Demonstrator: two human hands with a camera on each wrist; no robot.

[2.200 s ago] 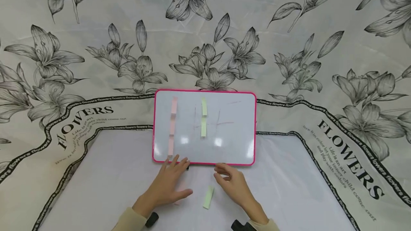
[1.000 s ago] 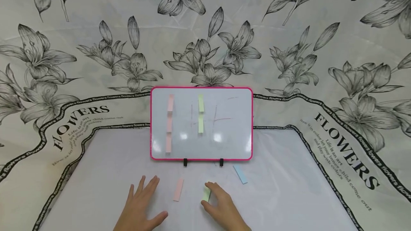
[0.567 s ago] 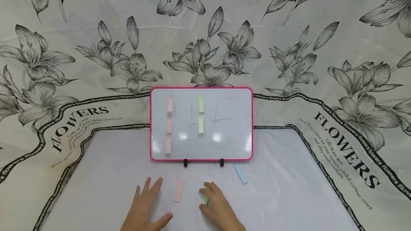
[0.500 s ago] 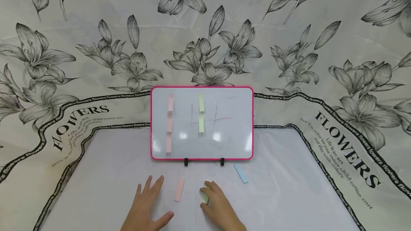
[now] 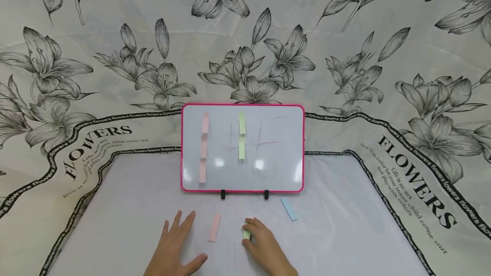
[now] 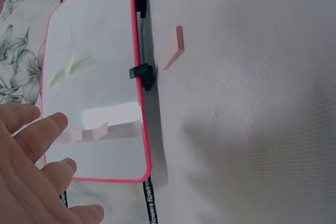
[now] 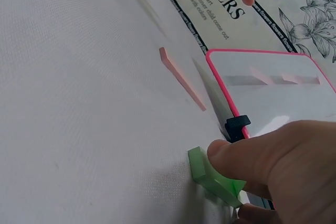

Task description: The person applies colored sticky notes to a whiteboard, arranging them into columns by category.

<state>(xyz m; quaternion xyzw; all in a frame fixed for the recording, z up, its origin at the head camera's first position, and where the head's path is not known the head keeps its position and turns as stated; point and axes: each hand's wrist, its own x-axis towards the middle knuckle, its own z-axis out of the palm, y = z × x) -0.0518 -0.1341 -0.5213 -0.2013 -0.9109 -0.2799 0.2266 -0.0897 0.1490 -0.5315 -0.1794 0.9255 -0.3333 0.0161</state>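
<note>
My right hand pinches the green sticky note pad between thumb and fingers, close over the white tabletop. To the left, my left hand has its fingers spread, palm down, with nothing in it. Between the hands lies a pink sticky note pad. Behind them stands a small whiteboard with a pink frame. On it, pink sticky notes form a column at the left, and two green sticky notes hang one below the other near the middle.
A blue sticky note pad lies to the right, in front of the whiteboard. Two black feet hold up the board's lower edge. Faint red lines mark the board. A flower-printed cloth rises behind the table.
Both hands have drawn back from the board's lower edge. My left hand has shifted left, uncovering the pink pad. My right hand has taken hold of the green pad, and the blue pad has come into view.
</note>
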